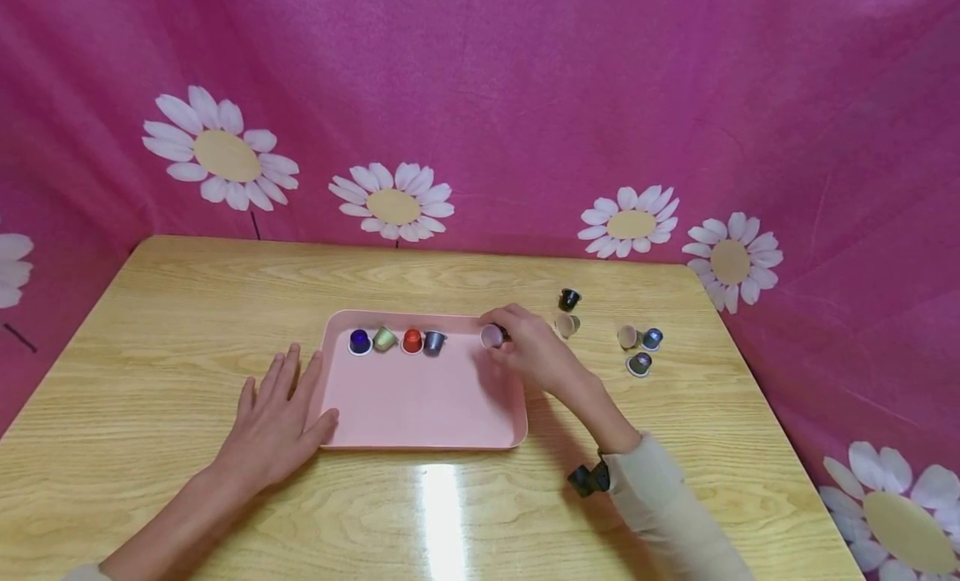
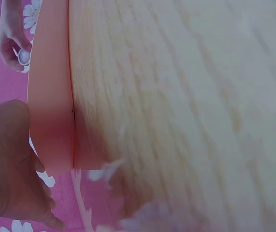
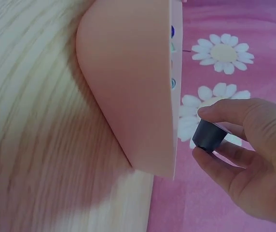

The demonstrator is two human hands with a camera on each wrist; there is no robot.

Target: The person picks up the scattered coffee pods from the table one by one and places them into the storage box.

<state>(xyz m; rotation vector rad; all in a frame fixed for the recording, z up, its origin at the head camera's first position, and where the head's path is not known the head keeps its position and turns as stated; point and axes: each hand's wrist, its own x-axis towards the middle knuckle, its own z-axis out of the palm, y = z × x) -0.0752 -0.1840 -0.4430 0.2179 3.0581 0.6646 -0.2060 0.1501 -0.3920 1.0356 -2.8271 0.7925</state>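
My right hand [image 1: 531,346] pinches a dark coffee capsule [image 3: 209,136] between thumb and fingers, over the right end of a pink tray [image 1: 427,406]. In the head view its pale lid faces left. Flat and spread, my left hand [image 1: 273,418] lies at the tray's left edge, with the thumb over the rim. A row inside the tray runs from a dark blue capsule [image 1: 360,342] through a pale green capsule [image 1: 385,339] and a red capsule [image 1: 412,341] to a grey-blue capsule [image 1: 433,343].
Right of the tray, a black capsule [image 1: 569,299] stands behind a tipped capsule [image 1: 566,324] on the wooden table [image 1: 225,298]. Further right are another tipped capsule [image 1: 628,338], a blue capsule [image 1: 652,339] and a dark purplish capsule [image 1: 640,363]. A pink flowered cloth [image 1: 495,106] hangs behind.
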